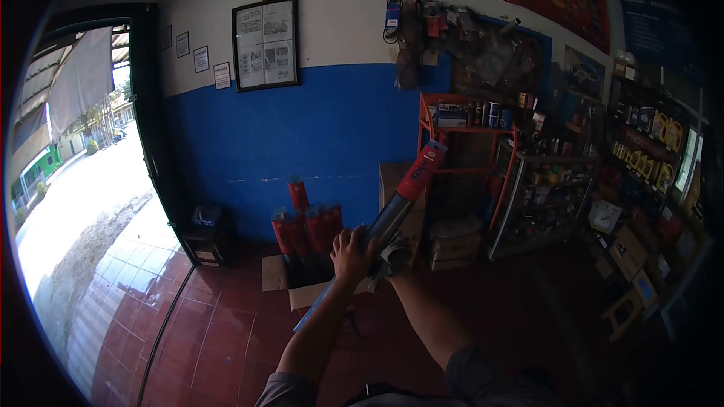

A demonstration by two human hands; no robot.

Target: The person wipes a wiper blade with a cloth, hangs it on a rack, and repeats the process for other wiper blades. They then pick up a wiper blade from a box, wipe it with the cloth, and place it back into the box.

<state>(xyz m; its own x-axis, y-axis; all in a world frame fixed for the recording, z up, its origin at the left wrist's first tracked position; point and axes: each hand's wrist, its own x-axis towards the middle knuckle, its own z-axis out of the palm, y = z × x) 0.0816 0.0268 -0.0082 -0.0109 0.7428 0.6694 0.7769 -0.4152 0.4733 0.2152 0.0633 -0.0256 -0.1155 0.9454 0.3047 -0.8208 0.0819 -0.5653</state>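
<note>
A long dark tube-shaped package [391,215] with a red printed top slants from upper right to lower left in front of me. My left hand [351,253] is closed round its middle, with the fingers bent over it. A crumpled grey cloth [395,256] lies against the package's right side, and my right hand [394,274] is wrapped round it, its fingers mostly hidden. Beyond my left forearm, an open cardboard box [305,297] holds several similar red-topped packages [317,231] standing upright.
A dark stool [207,243] stands beside the open doorway at left. Cartons [455,250] sit on the floor under an orange rack [467,172]. A glass display case [544,200] and shelves with bottles [642,160] line the right side.
</note>
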